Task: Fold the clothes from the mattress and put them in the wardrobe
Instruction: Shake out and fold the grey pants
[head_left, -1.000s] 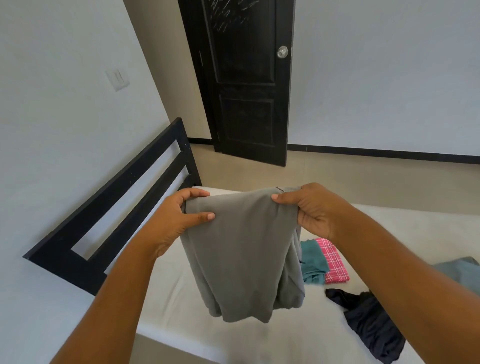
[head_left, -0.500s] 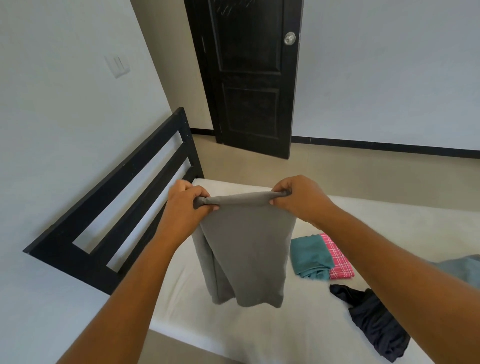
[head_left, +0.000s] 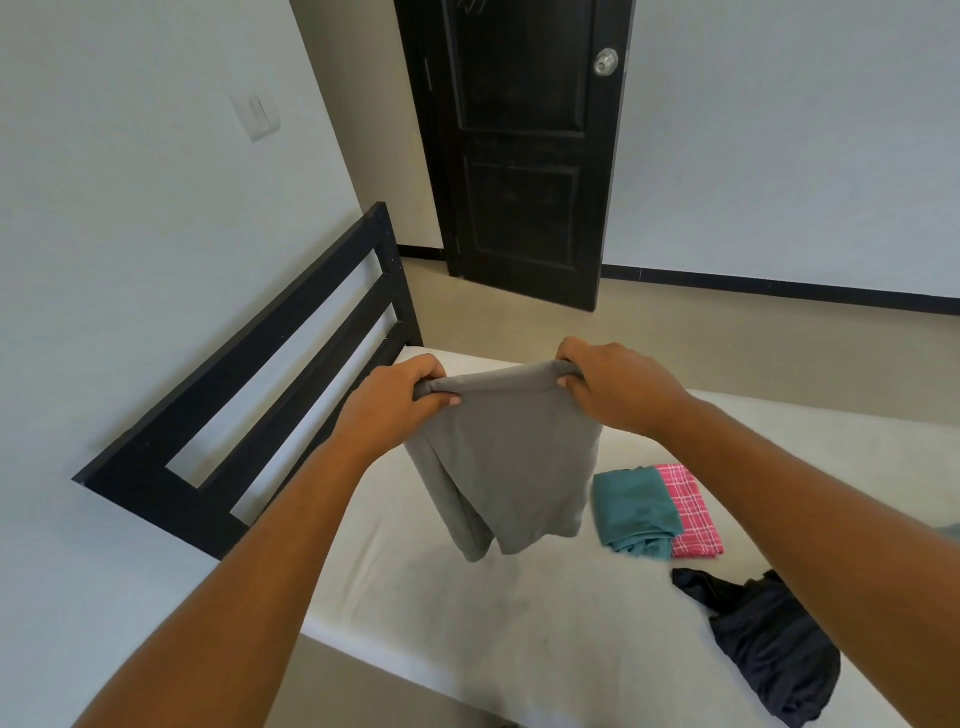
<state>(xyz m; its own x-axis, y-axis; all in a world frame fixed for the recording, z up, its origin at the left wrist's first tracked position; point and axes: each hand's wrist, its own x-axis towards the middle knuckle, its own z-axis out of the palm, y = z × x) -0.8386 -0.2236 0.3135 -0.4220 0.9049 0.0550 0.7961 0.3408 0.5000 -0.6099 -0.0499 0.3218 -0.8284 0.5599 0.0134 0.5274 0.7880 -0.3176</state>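
A grey garment (head_left: 506, 457) hangs folded in the air above the white mattress (head_left: 519, 634). My left hand (head_left: 389, 402) grips its top left corner and my right hand (head_left: 615, 387) grips its top right corner, both with fingers curled round the upper fold. Its lower end dangles just above the mattress. On the mattress to the right lie a folded teal cloth (head_left: 636, 512) and a folded pink checked cloth (head_left: 691, 512) side by side. A crumpled black garment (head_left: 763, 639) lies nearer, at the right.
A black slatted bed frame (head_left: 249, 410) runs along the left wall. A black door (head_left: 519, 150) with a round knob stands ajar at the far wall, with beige floor (head_left: 727, 338) between it and the mattress. No wardrobe is in view.
Both hands have pushed the grey garment forward and lower over the mattress, and turned knuckles up over its top fold. The view has tilted down a little.
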